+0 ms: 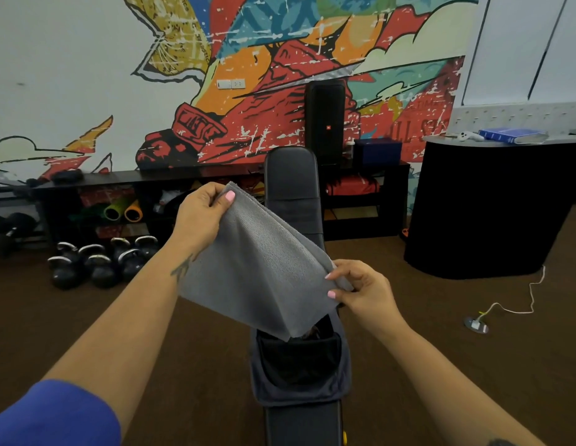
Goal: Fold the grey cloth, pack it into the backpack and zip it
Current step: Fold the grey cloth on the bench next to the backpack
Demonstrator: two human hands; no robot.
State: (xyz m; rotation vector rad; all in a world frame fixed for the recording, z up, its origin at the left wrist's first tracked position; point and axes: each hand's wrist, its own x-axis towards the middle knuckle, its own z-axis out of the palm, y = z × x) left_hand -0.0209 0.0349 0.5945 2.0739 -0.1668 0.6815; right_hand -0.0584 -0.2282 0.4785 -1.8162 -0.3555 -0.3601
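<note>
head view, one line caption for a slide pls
Both hands, left and right, hold the folded grey cloth above the open backpack.

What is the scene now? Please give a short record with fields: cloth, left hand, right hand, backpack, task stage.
cloth: grey cloth held in the air, already in layers, its lower corner hanging at the backpack's opening
left hand: left hand pinches the upper far corner
right hand: right hand pinches the near right edge
backpack: dark backpack lies on the black bench, top open
task stage: folding under way; cloth not yet packed, zip not closed
</note>
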